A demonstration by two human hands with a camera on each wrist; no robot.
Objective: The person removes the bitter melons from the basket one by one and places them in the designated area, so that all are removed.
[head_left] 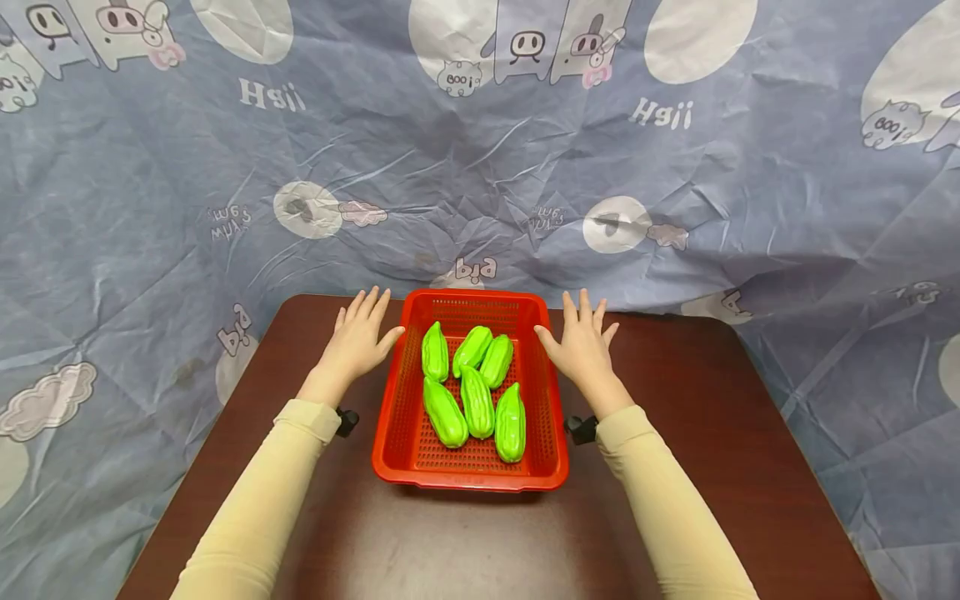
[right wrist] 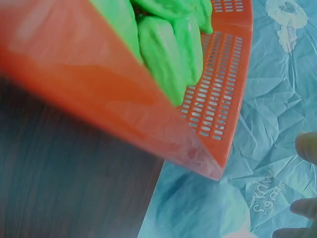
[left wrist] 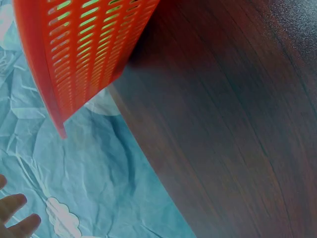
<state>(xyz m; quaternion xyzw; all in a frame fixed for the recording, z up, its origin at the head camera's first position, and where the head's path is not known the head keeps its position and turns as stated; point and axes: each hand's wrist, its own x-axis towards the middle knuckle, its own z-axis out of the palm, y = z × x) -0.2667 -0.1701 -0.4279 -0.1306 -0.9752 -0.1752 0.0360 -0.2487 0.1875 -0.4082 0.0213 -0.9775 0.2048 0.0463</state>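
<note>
A red plastic basket (head_left: 471,481) with slotted walls stands on the table. Inside lie several bright green, ridged, gourd-like vegetables (head_left: 477,404), each with a pointed end. My left hand (head_left: 356,337) is at the basket's left side, fingers spread and thumb towards the rim. On the opposite side my right hand (head_left: 579,342) has its fingers spread too, with the thumb tip over or at the right rim. Whether either thumb touches the basket cannot be told. Neither hand holds anything. In the left wrist view only some fingertips (left wrist: 15,213) show; the right wrist view has fingertips (right wrist: 304,208) at its edge.
The dark brown wooden table (head_left: 682,400) ends just behind the basket. A wrinkled blue-grey printed cloth (head_left: 465,150) hangs behind the table and at its sides. A black wrist camera (head_left: 347,422) sits on the left wrist, another black camera (head_left: 581,430) on the right.
</note>
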